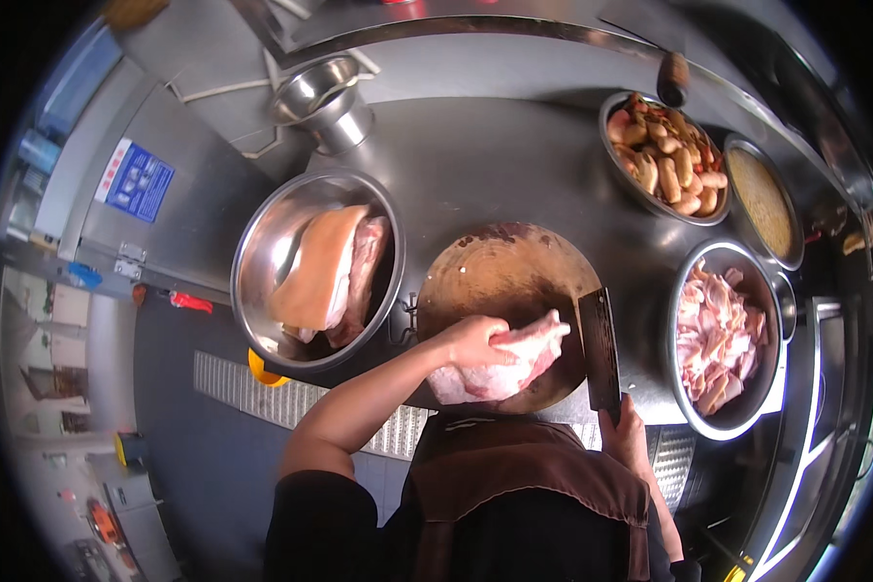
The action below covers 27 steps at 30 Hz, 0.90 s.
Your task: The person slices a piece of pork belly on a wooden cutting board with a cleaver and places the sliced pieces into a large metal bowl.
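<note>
A round wooden chopping block (509, 269) stands on the steel worktop before me. Across its near half lies a thick piece of raw meat (498, 375), pale and pink. My left hand (480, 342) grips this meat from above, fingers curled over its far edge. At the block's right side my right hand (626, 433) holds a cleaver (599, 349) by the handle, its broad dark blade pointing away from me. Left of the block, a large steel bowl (244, 291) holds slabs of skin-on pork (320, 269).
A steel bowl of sliced raw meat (720, 335) stands at the right. Behind it are a bowl of browned meat pieces (669, 160) and a bowl of pale grainy stuff (760, 200). Steel pots (327, 102) stand at the back left of the worktop (480, 160).
</note>
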Tool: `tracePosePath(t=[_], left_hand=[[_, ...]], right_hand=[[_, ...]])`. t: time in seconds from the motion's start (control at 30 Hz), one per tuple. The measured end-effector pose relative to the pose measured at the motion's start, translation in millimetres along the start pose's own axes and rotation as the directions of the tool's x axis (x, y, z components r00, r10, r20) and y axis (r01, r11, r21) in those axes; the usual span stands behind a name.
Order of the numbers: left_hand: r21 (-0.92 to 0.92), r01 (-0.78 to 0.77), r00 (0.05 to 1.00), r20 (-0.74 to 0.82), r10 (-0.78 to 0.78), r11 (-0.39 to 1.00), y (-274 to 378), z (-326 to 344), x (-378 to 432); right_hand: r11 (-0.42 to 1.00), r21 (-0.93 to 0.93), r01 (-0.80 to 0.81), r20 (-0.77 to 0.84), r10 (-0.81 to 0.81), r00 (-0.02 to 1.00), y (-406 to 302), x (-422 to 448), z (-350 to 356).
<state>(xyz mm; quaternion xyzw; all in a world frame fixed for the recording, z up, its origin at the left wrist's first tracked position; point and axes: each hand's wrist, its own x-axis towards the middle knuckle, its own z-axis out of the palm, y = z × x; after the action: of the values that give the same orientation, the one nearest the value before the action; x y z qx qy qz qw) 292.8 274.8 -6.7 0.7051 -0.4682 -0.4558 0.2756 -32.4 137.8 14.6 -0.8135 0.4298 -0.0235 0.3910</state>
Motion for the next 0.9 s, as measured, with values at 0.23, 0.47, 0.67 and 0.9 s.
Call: tracePosePath(t=[0.23, 0.47, 0.67, 0.9], left_hand=[[-0.863, -0.463, 0.769, -0.504, -0.393, 0.2, 34, 46, -18], [-0.723, -0.084, 0.996, -0.071, 0.047, 0.685, 46, 91, -50], [0.147, -0.178, 0.768, -0.598, 0.23, 0.973, 30, 57, 17], [0.53, 0.313, 0.846, -0.533, 0.022, 0.788, 47, 72, 50]], right_hand=[[0.992, -0.019, 0.121, 0.029, -0.121, 0.992, 14, 9, -9], [0.999, 0.0, 0.053, 0.094, -0.052, 0.994, 11, 13, -18], [0.998, -0.028, 0.054, 0.115, -0.05, 0.992, 8, 8, -14], [0.998, -0.05, 0.039, 0.104, -0.033, 0.994, 6, 4, -14]])
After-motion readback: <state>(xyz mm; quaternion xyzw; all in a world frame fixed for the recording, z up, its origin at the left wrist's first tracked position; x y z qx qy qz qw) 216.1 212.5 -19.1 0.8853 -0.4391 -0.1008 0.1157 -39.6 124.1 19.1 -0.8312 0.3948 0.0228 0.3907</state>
